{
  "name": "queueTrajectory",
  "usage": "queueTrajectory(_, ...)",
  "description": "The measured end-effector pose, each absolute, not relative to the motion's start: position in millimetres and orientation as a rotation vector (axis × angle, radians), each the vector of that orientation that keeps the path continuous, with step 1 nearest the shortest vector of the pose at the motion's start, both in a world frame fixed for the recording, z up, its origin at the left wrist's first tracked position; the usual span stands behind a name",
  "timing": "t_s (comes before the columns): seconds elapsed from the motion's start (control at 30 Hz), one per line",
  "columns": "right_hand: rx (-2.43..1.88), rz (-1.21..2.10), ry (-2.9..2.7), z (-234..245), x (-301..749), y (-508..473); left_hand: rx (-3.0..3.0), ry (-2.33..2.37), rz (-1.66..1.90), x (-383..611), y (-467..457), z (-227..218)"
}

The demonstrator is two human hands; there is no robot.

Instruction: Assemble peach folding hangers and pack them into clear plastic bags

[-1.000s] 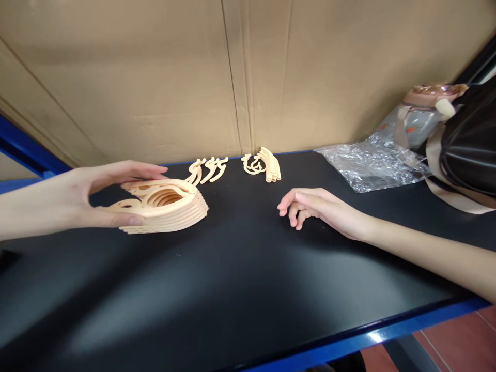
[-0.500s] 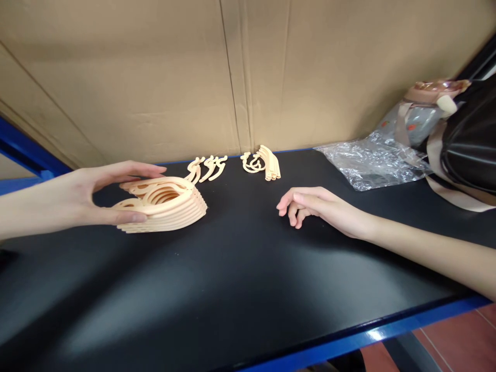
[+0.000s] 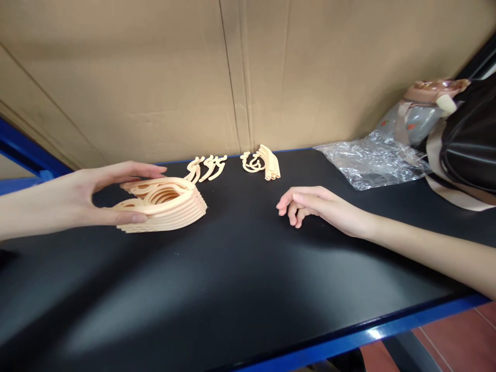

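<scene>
My left hand (image 3: 95, 199) is around the left end of a stack of cream-coloured curved plastic pieces (image 3: 174, 209), thumb along the near side and fingers over the far side. The identical pieces lie flat on one another, with rounded openings through them, on the black tabletop (image 3: 232, 289). To the right, my right hand (image 3: 315, 206) hovers above or rests on the table, fingers loosely curled and apart, holding nothing. Small cream hook-shaped pieces (image 3: 209, 168) lie behind the stack. Further right are cream ring-like pieces (image 3: 252, 163) and a bundle of curved cream strips (image 3: 270, 163).
A brown cardboard wall (image 3: 155, 77) rises behind the table. At the right are a crumpled clear plastic bag (image 3: 372, 160), a bottle with a pink lid (image 3: 420, 111) and a dark bag (image 3: 470, 139) with a beige strap. A blue frame edge (image 3: 372, 333) runs along the front.
</scene>
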State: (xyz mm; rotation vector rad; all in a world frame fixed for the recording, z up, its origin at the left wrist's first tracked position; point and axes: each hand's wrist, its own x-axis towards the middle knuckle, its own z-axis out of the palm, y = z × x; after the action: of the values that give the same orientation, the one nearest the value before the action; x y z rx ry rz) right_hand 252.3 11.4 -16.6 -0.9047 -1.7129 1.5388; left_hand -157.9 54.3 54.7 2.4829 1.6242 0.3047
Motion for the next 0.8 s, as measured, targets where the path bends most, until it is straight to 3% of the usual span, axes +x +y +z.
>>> queueTrajectory(0.8, -0.902, 1.528, -1.750, -17.8, 252.3, 13.4, 2.433, 1.755, 0.245, -137.8, 27.7, 62.3)
